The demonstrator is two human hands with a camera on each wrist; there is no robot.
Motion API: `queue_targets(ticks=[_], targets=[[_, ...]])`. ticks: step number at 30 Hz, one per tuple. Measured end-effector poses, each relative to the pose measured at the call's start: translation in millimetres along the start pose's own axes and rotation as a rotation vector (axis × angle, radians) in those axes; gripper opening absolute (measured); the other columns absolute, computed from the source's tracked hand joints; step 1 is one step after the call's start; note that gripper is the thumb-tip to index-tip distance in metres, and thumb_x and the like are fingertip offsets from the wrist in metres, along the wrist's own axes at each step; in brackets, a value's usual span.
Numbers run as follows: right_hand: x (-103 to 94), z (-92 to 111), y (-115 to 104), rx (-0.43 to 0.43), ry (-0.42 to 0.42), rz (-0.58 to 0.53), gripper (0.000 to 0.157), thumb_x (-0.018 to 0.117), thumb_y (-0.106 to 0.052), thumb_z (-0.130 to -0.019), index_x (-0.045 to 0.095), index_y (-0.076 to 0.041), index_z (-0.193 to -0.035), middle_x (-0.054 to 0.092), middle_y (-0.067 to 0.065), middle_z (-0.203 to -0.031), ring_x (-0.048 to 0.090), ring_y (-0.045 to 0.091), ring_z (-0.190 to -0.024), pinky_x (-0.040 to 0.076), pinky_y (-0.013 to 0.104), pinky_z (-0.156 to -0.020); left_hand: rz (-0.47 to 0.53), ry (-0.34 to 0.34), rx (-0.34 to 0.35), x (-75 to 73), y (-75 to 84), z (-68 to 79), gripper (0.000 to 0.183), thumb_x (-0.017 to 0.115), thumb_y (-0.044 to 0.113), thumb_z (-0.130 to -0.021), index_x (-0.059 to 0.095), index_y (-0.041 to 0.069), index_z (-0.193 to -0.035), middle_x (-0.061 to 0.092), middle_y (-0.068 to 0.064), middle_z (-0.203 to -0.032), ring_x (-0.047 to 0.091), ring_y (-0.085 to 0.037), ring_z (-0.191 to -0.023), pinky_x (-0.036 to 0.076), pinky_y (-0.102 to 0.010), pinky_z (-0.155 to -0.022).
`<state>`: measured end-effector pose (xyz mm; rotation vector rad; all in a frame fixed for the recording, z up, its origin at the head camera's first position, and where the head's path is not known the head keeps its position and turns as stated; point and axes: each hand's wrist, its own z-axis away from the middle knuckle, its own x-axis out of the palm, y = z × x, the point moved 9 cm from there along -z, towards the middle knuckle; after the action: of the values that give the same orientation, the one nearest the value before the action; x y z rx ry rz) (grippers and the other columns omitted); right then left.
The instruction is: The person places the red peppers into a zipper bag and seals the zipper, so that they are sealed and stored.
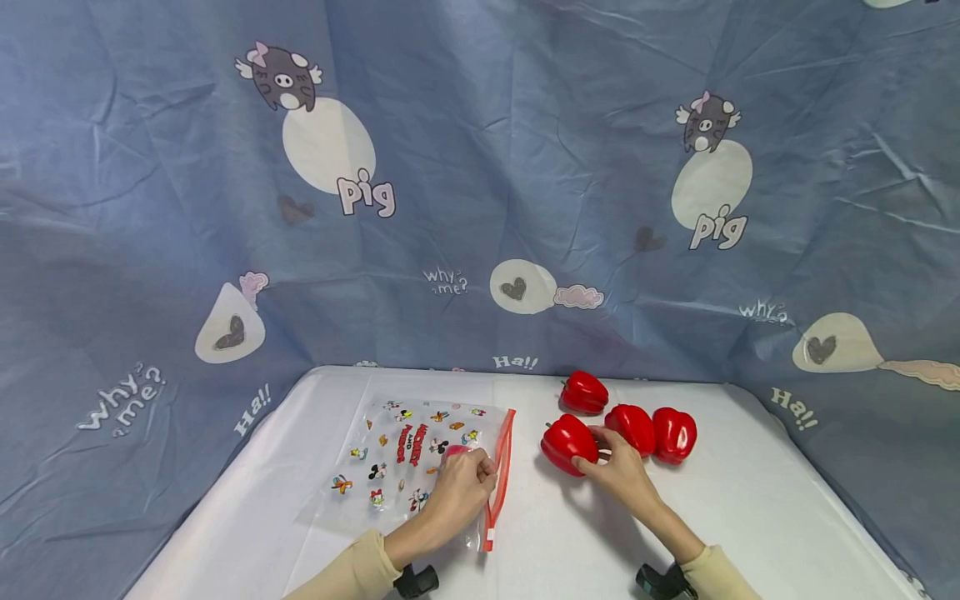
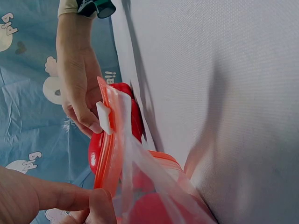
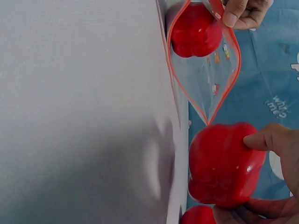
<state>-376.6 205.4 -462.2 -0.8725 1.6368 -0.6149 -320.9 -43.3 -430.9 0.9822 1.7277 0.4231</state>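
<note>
My left hand (image 1: pixel 461 485) pinches the upper edge of a clear zip bag (image 1: pixel 390 450) printed with cartoon figures, holding its orange-rimmed mouth apart. One red bell pepper (image 3: pixel 195 30) lies inside the bag, near the opening and close to the left fingers. In my right hand (image 1: pixel 621 471) is another red bell pepper (image 1: pixel 570 445), gripped between thumb and fingers, to the right of the bag's mouth. A white slider (image 2: pixel 104 117) sits on the bag's orange zip strip in the left wrist view.
Three more red peppers stand beyond and right of the right hand: one at the back (image 1: pixel 584 392), one beside the hand (image 1: pixel 632 428) and one farther right (image 1: pixel 675 435). A white-covered table (image 1: pixel 750 500) bears everything, with a blue printed cloth (image 1: pixel 465 167) hanging behind it.
</note>
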Motion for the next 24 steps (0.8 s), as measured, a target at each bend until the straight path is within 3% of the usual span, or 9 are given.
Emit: queue_targets(ticks=[10,24], targets=[[11.3,4,-3,-0.031,-0.032,-0.036,0.064,0.080,-0.015,-0.073,0.054,0.001,-0.129,0.062,0.016,-0.124,0.060,0.032,-0.110,0.053,0.046,-0.089,0.000,0.005,0.004,-0.1,1.1,0.9,0.008,0.065,0.001,-0.080,0.064,0.007,-0.075,0.058,0.004,-0.063,0.046,0.001,-0.055,0.042,-0.017,-0.053],[29.3,11,-15,-0.096,-0.095,-0.076,0.058,0.080,-0.007,-0.072,0.057,-0.001,-0.125,0.063,0.008,-0.119,0.061,0.024,-0.108,0.053,0.038,-0.090,0.011,-0.016,-0.021,1.7,-1.0,-0.6,0.007,0.065,0.001,-0.080,0.065,0.007,-0.076,0.057,0.004,-0.064,0.047,-0.001,-0.056,0.043,-0.017,-0.053]])
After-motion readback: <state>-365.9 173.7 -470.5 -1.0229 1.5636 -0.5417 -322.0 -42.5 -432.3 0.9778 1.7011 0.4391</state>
